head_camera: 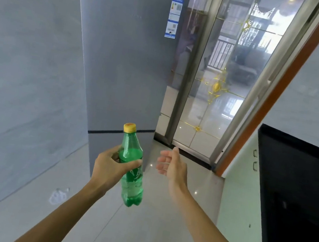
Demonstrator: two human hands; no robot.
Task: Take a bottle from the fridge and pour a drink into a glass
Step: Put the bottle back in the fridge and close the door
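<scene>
A green plastic bottle (pixel 132 171) with a yellow cap is held upright, slightly tilted, in front of me. My left hand (pixel 109 167) is shut around its upper body. My right hand (pixel 172 164) hovers open to the right of the bottle, fingers spread, touching nothing. The grey two-door fridge (pixel 126 62) stands behind the bottle with both doors closed. No glass is in view.
A black countertop (pixel 299 186) over white cabinets (pixel 241 208) with handles runs along the right. A glass sliding door (pixel 224 79) with gold ornament is right of the fridge. Grey wall on the left, pale tiled floor (pixel 147 224) below.
</scene>
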